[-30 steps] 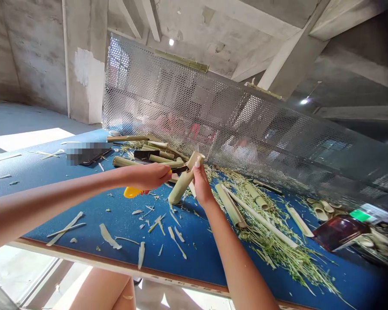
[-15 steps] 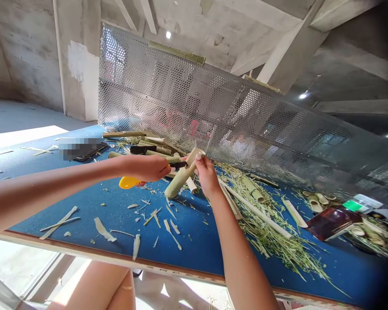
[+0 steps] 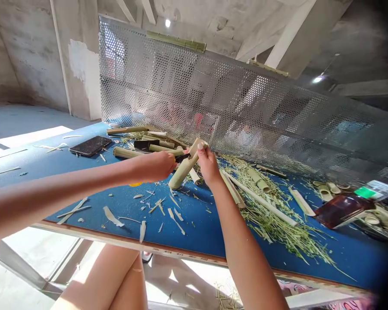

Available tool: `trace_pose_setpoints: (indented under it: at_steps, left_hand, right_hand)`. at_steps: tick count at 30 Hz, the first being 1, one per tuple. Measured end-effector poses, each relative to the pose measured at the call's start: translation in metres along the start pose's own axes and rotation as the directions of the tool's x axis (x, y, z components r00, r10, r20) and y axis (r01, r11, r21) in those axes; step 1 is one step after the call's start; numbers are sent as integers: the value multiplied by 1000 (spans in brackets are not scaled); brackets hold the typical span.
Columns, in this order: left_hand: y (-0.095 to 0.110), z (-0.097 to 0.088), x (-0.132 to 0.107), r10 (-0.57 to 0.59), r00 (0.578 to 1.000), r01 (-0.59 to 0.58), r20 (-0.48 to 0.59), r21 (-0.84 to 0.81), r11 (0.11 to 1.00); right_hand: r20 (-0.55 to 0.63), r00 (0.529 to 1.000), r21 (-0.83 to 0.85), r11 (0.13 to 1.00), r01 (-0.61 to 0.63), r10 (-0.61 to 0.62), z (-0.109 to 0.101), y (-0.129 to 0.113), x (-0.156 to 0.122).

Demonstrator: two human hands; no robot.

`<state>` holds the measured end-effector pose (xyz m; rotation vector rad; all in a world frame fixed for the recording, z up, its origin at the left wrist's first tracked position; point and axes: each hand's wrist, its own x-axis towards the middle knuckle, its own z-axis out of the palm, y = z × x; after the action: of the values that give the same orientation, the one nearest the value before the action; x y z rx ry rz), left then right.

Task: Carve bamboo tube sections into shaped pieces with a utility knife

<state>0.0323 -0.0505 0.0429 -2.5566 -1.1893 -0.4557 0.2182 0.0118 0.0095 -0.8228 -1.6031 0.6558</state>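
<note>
A pale green bamboo section [image 3: 182,171] stands tilted on the blue table [image 3: 200,234], its lower end on the surface. My right hand [image 3: 208,165] is closed around its upper end. My left hand [image 3: 155,165] is closed on a knife whose yellow handle [image 3: 135,184] peeks out below the fist; the dark blade [image 3: 182,157] rests against the bamboo just under my right hand's fingers. Pale shavings [image 3: 168,206] lie on the table below the bamboo.
More bamboo pieces [image 3: 142,144] are piled at the back, and a phone [image 3: 90,145] lies to the left. Green shreds and split strips [image 3: 271,215] cover the right side. A perforated metal screen [image 3: 233,99] runs behind the table. A dark red box [image 3: 341,210] sits far right.
The camera has shifted, so the scene sits a little higher and more level. Both hands stay on the bamboo and knife, and the yellow handle is now mostly hidden under my left hand.
</note>
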Motion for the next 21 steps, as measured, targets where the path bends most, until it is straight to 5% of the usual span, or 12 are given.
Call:
trace_pose_setpoints:
  at_steps: [6,13,21]
  left_hand:
    - [5,-4,-28,-269,952,258,-146,-93,962]
    - [-16,20,-30,58,997,-44,-46,248,968]
    - [-32,33,-31,-35,998,51,-46,420,906]
  right_hand:
    - [-16,994,108,988,-108,110,-5,13,4]
    - [105,980,301,934,-192,167,15,3,-9]
    - [277,919,257,901,-350,278,33,15,-21]
